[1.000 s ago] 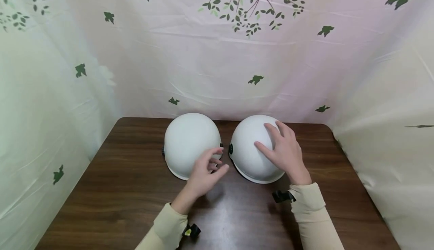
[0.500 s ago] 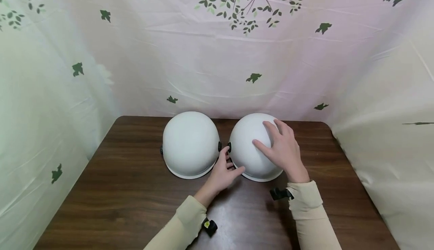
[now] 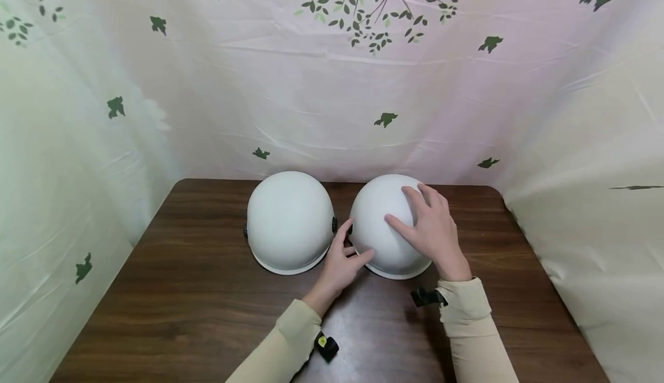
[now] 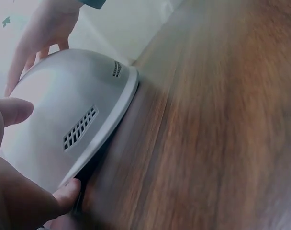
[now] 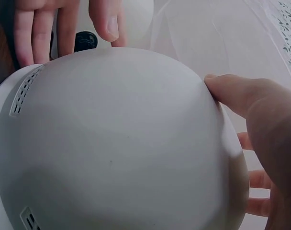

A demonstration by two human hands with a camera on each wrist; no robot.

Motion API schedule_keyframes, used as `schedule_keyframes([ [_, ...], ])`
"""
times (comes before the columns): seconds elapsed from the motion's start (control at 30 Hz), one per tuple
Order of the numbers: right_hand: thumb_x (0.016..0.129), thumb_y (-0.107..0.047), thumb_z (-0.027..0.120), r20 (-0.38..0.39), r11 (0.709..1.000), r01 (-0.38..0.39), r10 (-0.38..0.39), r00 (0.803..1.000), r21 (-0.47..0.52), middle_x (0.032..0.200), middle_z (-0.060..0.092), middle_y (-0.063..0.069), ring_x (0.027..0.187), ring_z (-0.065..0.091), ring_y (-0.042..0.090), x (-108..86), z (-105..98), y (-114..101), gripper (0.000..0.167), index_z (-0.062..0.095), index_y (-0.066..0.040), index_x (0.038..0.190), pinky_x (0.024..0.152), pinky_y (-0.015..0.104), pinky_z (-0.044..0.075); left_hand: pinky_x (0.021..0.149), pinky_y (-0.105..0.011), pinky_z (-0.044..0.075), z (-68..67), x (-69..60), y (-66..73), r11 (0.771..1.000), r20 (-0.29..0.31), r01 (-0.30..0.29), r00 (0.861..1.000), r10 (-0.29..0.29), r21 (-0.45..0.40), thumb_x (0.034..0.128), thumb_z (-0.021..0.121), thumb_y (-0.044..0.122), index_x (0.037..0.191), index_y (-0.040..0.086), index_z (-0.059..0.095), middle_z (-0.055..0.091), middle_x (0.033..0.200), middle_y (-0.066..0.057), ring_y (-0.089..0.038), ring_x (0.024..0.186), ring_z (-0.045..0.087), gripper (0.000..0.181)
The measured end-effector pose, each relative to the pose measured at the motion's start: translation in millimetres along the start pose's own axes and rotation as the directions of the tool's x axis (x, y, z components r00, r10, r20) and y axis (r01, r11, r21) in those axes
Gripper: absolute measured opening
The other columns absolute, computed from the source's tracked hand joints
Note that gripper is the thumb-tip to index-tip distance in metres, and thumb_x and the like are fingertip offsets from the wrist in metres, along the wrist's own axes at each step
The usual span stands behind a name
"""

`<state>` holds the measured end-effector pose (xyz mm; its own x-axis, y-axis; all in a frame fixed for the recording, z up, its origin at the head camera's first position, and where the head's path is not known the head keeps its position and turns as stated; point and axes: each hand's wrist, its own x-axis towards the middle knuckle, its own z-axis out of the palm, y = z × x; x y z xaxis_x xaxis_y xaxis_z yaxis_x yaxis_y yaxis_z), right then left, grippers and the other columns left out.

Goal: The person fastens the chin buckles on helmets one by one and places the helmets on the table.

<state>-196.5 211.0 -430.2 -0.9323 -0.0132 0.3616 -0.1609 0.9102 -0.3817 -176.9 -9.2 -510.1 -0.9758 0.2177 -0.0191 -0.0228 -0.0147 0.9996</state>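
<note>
Two white helmets stand dome-up on the dark wooden table. The right helmet (image 3: 386, 227) lies between both hands. My right hand (image 3: 433, 230) grips its top and right side, fingers and thumb spread round the dome. At its left edge is my left hand (image 3: 339, 267), with digits on the dome and at the rim, as the left wrist view shows; part of its grip is hidden. Slotted vents (image 4: 81, 127) show near the rim. The left helmet (image 3: 290, 221) sits apart, beside the left hand, with a black round knob (image 3: 334, 224) on its side.
The table (image 3: 171, 290) backs onto a pale curtain (image 3: 311, 83) printed with leaves and birds, which also hangs at both sides. Both helmets stand near the table's back edge. A small black device (image 3: 325, 345) is strapped at the left wrist, another (image 3: 427, 297) at the right.
My left hand has moved right, from in front of the left helmet to the left edge of the right helmet. My right hand has stayed on the right helmet, and both helmets keep their places.
</note>
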Motion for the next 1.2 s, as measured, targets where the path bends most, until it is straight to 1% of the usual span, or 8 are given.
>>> schedule_keyframes([
  [0.2, 0.09, -0.06, 0.074, 0.012, 1.0, -0.012, 0.012, 1.0, 0.008, 0.16, 0.04, 0.02, 0.144, 0.036, 0.049, 0.3, -1.0, -2.4, 0.072, 0.055, -0.021, 0.147, 0.082, 0.081, 0.047, 0.088, -0.045, 0.061, 0.7, -0.2, 0.8, 0.996, -0.033, -0.059, 0.998, 0.056, -0.068, 0.0916, 0.08, 0.008, 0.16, 0.016, 0.042, 0.036, 0.165, -0.021, -0.045, 0.113, 0.068, 0.079],
  [0.27, 0.09, -0.061, 0.074, 0.021, 1.0, -0.016, 0.015, 1.0, 0.012, 0.161, 0.04, 0.02, 0.145, 0.035, 0.049, 0.2, -3.0, -2.7, 0.073, 0.055, -0.02, 0.148, 0.083, 0.082, 0.047, 0.088, -0.044, 0.061, 1.1, -0.3, 1.6, 0.995, -0.042, -0.058, 0.998, 0.055, -0.077, 0.0915, 0.08, 0.007, 0.158, 0.015, 0.045, 0.035, 0.166, -0.019, -0.045, 0.112, 0.068, 0.076],
  [0.43, 0.091, -0.061, 0.073, 0.041, 0.999, -0.033, 0.032, 0.999, 0.032, 0.161, 0.038, 0.02, 0.146, 0.033, 0.049, -1.6, -8.4, -1.7, 0.074, 0.054, -0.02, 0.149, 0.084, 0.083, 0.046, 0.089, -0.044, 0.06, 0.7, -1.9, 4.9, 0.996, -0.044, -0.021, 0.999, 0.017, -0.085, 0.092, 0.081, 0.009, 0.155, 0.016, 0.049, 0.035, 0.166, -0.02, -0.044, 0.116, 0.065, 0.072],
  [0.53, 0.091, -0.06, 0.073, 0.04, 0.998, -0.042, 0.04, 0.998, 0.055, 0.161, 0.038, 0.02, 0.145, 0.033, 0.049, -2.9, -11.5, 0.5, 0.074, 0.054, -0.019, 0.15, 0.084, 0.083, 0.045, 0.093, -0.046, 0.059, 0.0, -3.8, 10.0, 0.995, -0.044, -0.015, 0.999, 0.011, -0.098, 0.0923, 0.081, 0.009, 0.154, 0.016, 0.05, 0.035, 0.165, -0.023, -0.045, 0.12, 0.064, 0.069],
  [0.67, 0.092, -0.058, 0.074, 0.027, 0.995, -0.042, 0.04, 0.999, 0.089, 0.158, 0.039, 0.022, 0.144, 0.033, 0.05, -3.7, -15.6, 4.9, 0.074, 0.053, -0.016, 0.15, 0.086, 0.082, 0.045, 0.097, -0.046, 0.057, -1.0, -5.3, 19.3, 0.992, -0.049, -0.033, 0.998, 0.027, -0.125, 0.0932, 0.079, 0.009, 0.152, 0.014, 0.053, 0.036, 0.164, -0.026, -0.044, 0.122, 0.063, 0.064],
  [0.9, 0.095, -0.053, 0.073, 0.021, 0.985, -0.06, 0.058, 0.998, 0.164, 0.155, 0.039, 0.022, 0.141, 0.032, 0.051, -5.7, -22.7, 12.9, 0.072, 0.051, -0.015, 0.152, 0.092, 0.079, 0.042, 0.097, -0.038, 0.055, -4.0, -8.6, 35.5, 0.986, -0.048, -0.06, 0.997, 0.054, -0.156, 0.0926, 0.076, 0.006, 0.15, 0.011, 0.054, 0.04, 0.164, -0.021, -0.034, 0.112, 0.069, 0.062],
  [1.03, 0.096, -0.053, 0.071, 0.03, 0.976, -0.077, 0.072, 0.997, 0.205, 0.157, 0.037, 0.021, 0.142, 0.03, 0.05, -6.7, -27.5, 15.8, 0.072, 0.049, -0.015, 0.153, 0.093, 0.079, 0.04, 0.098, -0.037, 0.054, -5.8, -10.3, 43.9, 0.981, -0.051, -0.08, 0.996, 0.072, -0.176, 0.093, 0.074, 0.004, 0.149, 0.007, 0.054, 0.041, 0.162, -0.022, -0.034, 0.11, 0.07, 0.059],
  [1.2, 0.098, -0.052, 0.068, 0.052, 0.966, -0.088, 0.077, 0.996, 0.243, 0.159, 0.034, 0.022, 0.141, 0.03, 0.051, -8.8, -30.8, 19.6, 0.073, 0.045, -0.014, 0.155, 0.095, 0.08, 0.038, 0.101, -0.037, 0.053, -9.2, -14.3, 52.5, 0.977, -0.045, -0.07, 0.997, 0.062, -0.204, 0.0934, 0.074, 0.006, 0.15, 0.007, 0.053, 0.042, 0.161, -0.019, -0.03, 0.111, 0.07, 0.06],
])
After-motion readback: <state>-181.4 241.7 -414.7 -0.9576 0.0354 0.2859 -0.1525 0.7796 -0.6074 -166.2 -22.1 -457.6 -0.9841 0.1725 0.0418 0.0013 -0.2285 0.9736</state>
